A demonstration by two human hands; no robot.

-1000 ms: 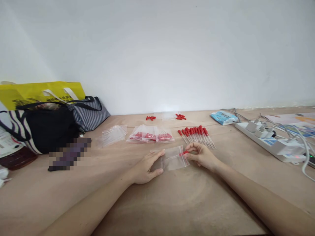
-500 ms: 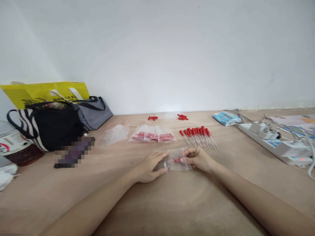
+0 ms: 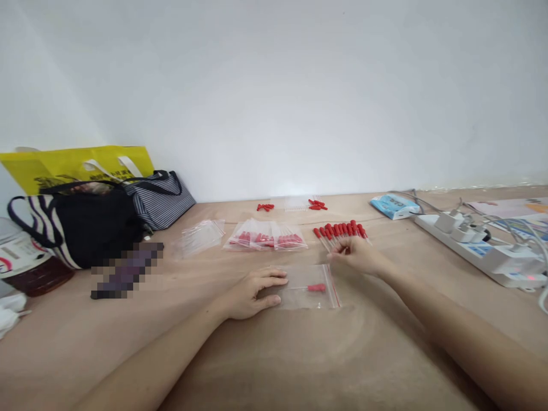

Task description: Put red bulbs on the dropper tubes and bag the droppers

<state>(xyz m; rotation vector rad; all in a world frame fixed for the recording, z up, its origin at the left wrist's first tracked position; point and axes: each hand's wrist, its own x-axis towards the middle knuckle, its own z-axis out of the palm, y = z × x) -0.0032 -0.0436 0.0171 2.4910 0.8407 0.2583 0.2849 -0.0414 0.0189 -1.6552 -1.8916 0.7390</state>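
A clear zip bag [image 3: 295,298] lies flat in front of me, its zip edge to the right. Inside it is one dropper with a red bulb [image 3: 316,287]. My left hand [image 3: 252,292] rests on the bag's left end, fingers spread. Beyond the bag's upper right corner, my right hand [image 3: 353,255] is at the lower ends of a row of red-bulbed droppers [image 3: 343,229]; its fingertips are pinched, and what they hold, if anything, is too small to make out. Filled bags [image 3: 265,235] overlap behind the flat bag.
Unfilled clear bags [image 3: 200,236] lie left of the filled ones. Two small piles of red bulbs [image 3: 265,207] sit near the wall. A power strip [image 3: 479,257] with cables and a blue packet [image 3: 394,206] are right; bags [image 3: 103,225] and a dark bottle [image 3: 38,277] are left.
My right hand has let go of the bag and dropper and moved up and right to the dropper row. The bag now lies flatter. My left hand has shifted slightly left.
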